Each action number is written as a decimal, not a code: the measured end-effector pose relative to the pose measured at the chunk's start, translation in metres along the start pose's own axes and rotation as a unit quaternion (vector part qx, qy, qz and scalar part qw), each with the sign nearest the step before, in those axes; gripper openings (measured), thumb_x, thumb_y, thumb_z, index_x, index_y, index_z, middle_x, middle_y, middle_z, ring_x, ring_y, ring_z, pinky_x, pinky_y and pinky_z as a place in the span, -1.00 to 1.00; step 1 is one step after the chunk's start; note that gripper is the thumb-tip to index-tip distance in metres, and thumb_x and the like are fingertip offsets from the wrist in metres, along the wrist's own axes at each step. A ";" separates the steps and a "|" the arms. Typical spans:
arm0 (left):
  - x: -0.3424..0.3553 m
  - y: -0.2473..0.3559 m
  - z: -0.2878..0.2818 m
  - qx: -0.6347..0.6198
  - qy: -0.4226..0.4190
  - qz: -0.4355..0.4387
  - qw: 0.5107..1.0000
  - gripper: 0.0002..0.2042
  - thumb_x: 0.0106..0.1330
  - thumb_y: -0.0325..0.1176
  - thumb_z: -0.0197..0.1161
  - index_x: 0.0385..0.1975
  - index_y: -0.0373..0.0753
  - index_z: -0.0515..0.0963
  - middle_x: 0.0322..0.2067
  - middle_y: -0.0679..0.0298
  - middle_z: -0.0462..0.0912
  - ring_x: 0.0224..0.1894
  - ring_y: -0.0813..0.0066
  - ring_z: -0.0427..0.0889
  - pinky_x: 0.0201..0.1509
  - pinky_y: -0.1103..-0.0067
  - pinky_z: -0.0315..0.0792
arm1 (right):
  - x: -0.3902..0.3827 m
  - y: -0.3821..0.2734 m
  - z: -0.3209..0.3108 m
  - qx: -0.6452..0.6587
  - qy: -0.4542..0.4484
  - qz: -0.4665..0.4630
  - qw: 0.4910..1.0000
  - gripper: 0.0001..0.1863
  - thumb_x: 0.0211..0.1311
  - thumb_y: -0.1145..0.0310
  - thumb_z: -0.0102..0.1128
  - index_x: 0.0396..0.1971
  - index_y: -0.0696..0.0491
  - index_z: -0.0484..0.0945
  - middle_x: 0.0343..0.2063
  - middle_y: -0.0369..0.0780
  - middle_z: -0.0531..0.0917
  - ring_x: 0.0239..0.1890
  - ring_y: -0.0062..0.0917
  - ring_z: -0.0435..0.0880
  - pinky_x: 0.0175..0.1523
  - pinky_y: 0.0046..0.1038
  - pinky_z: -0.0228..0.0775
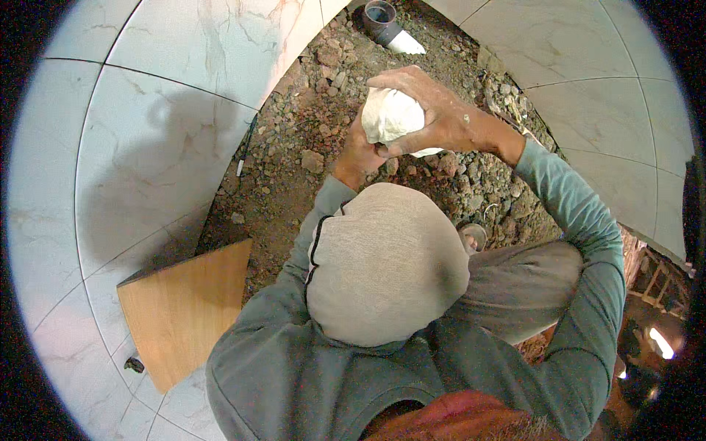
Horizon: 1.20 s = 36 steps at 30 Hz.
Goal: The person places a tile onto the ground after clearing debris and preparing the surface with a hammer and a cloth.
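Both my hands are raised over the rubble around a white crumpled bundle [392, 115], which looks like cloth or plastic sheeting. My right hand [434, 110] curls over its top and right side, with the thumb pressed along the lower edge. Against its lower left side is my left hand [358, 153], closed on the bundle with most of its fingers hidden. A pale scrap of the same material shows below my right thumb. What lies inside the bundle, if anything, cannot be seen.
Loose stones and soil [312, 162] lie between tiled surfaces [158, 140] on the left and right. A dark open pipe end [380, 16] with a white section stands at the far side. A wooden board [187, 309] leans at left. Rounded grey cloth [386, 264] fills the centre.
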<state>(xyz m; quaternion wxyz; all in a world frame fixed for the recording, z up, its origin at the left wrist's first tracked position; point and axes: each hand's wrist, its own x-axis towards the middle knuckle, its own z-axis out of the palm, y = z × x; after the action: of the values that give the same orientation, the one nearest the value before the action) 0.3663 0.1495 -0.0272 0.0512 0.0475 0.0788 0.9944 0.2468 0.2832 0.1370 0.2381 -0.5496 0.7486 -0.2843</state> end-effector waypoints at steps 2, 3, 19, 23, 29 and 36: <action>-0.003 0.007 -0.006 0.424 -0.005 0.119 0.898 -0.45 0.62 0.07 -0.16 0.40 -0.18 0.33 0.23 0.24 0.57 0.23 0.36 0.61 0.33 0.35 0.50 | 0.002 0.006 -0.002 0.012 -0.006 -0.007 1.000 0.04 0.00 -0.05 0.58 0.46 -0.02 0.26 0.26 -0.07 0.41 0.42 -0.17 0.33 0.50 -0.15 0.16; -0.003 0.010 -0.004 0.549 0.000 0.157 0.821 -0.44 0.62 0.08 -0.16 0.40 -0.18 0.33 0.23 0.24 0.57 0.23 0.36 0.61 0.33 0.35 0.50 | 0.000 0.010 -0.003 0.039 -0.034 0.026 0.998 0.00 0.04 -0.05 0.55 0.45 -0.02 0.26 0.26 -0.06 0.41 0.41 -0.16 0.34 0.50 -0.15 0.17; -0.038 0.118 -0.073 0.949 0.179 0.173 0.193 -0.61 0.34 -0.23 0.28 0.11 -0.25 0.56 0.35 0.08 0.43 0.45 0.00 0.30 0.50 0.06 0.12 | -0.030 0.198 -0.082 -0.117 0.113 0.113 0.980 -0.43 0.32 0.14 0.34 0.24 0.07 0.48 0.21 -0.02 0.57 0.16 -0.09 0.62 0.27 -0.18 0.46; -0.027 0.111 -0.076 0.944 0.197 0.182 0.193 -0.60 0.36 -0.21 0.26 0.13 -0.23 0.56 0.36 0.10 0.42 0.45 0.03 0.31 0.51 0.08 0.12 | 0.041 0.257 -0.115 -0.216 0.119 0.000 0.969 -0.42 0.31 0.11 0.32 0.28 -0.03 0.45 0.17 0.01 0.57 0.09 -0.04 0.66 0.14 -0.16 0.55; -0.015 0.114 -0.073 0.949 0.199 0.166 0.183 -0.63 0.35 -0.21 0.25 0.10 -0.21 0.56 0.35 0.11 0.44 0.42 0.00 0.34 0.48 0.08 0.16 | 0.111 0.292 -0.040 -0.308 0.366 0.056 0.877 -0.59 0.40 0.10 0.27 0.04 0.09 0.65 -0.09 -0.06 0.74 -0.02 -0.13 0.70 0.11 -0.17 0.51; -0.024 0.117 -0.069 0.949 0.221 0.133 0.179 -0.61 0.31 -0.22 0.28 0.10 -0.19 0.57 0.36 0.13 0.42 0.41 0.01 0.33 0.47 0.08 0.18 | 0.122 0.293 0.006 -0.255 0.210 0.145 0.933 -0.47 0.27 0.08 0.38 0.20 -0.16 0.50 -0.07 -0.09 0.59 -0.07 -0.03 0.68 0.00 -0.07 0.56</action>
<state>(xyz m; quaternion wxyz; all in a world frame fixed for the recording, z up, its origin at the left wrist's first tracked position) 0.3716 0.0213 -0.0786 -0.1853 -0.1525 0.9632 0.1206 0.0156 0.2342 -0.0741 -0.0344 -0.4053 0.9002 -0.1553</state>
